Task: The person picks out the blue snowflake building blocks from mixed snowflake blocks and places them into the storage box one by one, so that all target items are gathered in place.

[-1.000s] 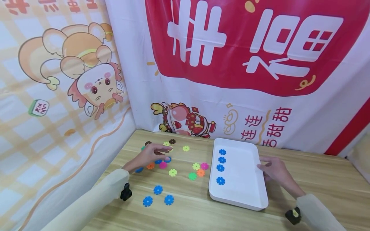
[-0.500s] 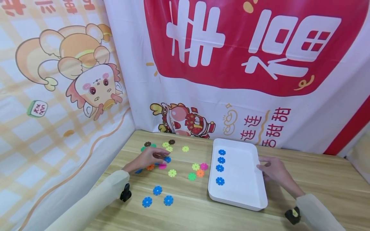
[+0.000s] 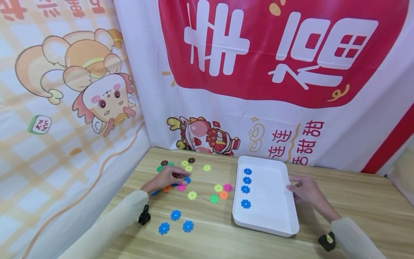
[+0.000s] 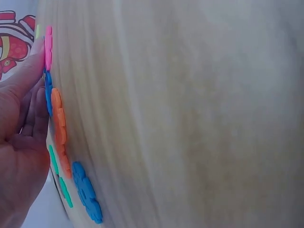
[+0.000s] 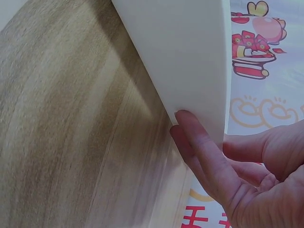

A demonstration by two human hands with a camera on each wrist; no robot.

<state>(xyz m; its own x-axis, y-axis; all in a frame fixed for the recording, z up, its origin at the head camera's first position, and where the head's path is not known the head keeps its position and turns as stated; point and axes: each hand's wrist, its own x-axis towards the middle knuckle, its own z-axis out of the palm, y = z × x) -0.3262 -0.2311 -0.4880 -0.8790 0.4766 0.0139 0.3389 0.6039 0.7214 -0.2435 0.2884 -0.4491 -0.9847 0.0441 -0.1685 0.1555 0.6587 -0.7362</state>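
My left hand (image 3: 165, 177) is low over the scattered snowflake discs, its thumb and index fingertip at opposite edges of a blue snowflake disc (image 3: 187, 180). A pink disc (image 3: 182, 187) lies beside the thumb. In the left wrist view, an orange disc (image 4: 60, 126) and another blue disc (image 4: 87, 192) lie by the palm, and fingers partly hide the pieces there. My right hand (image 3: 305, 189) grips the right wall of a white tray (image 3: 270, 205), thumb inside and fingers outside, as the right wrist view confirms. Blue discs (image 3: 245, 189) form a column along the tray's left side.
Loose blue discs (image 3: 175, 215) lie near the table front. Between hand and tray sit a green disc (image 3: 214, 199), an orange disc (image 3: 223, 195) and others. Brown discs (image 3: 191, 160) and yellow ones (image 3: 207, 168) are farther back. A printed cloth (image 3: 207, 90) hangs behind the table.
My left hand has come down to the blue disc, its thumb and index finger drawing closer together around it. The right hand and tray have stayed put.
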